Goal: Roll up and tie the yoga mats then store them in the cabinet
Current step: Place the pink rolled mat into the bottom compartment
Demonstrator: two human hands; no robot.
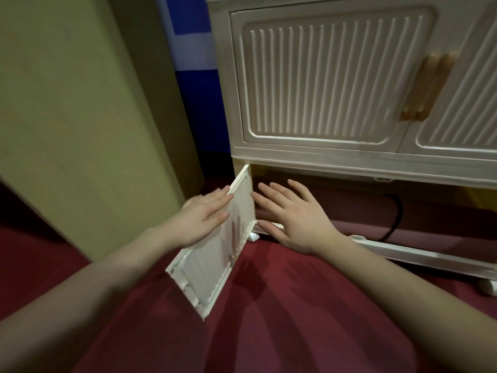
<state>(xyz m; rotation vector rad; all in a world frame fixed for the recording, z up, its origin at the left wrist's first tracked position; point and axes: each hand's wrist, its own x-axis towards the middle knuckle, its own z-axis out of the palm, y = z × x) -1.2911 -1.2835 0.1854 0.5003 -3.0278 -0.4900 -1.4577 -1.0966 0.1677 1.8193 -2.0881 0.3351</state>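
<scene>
A cream cabinet (336, 154) with ribbed doors stands in front of me. Its lower left door (215, 265) is swung open toward me. My left hand (204, 214) lies flat, fingers straight, against the outer side of that door near its top edge. My right hand (293, 214) is spread open in front of the dark lower compartment (349, 200), fingers pointing in. A dark red rolled mat (430, 222) lies inside, with a black strap (395, 222) looped round it.
The two upper doors are closed, with wooden handles (427, 87). An olive-green panel (80, 117) stands to the left. Behind it shows a blue and white surface (193, 49). Dark red floor covering (269, 319) spreads below my arms. A cabinet foot (488, 288) sits at the right.
</scene>
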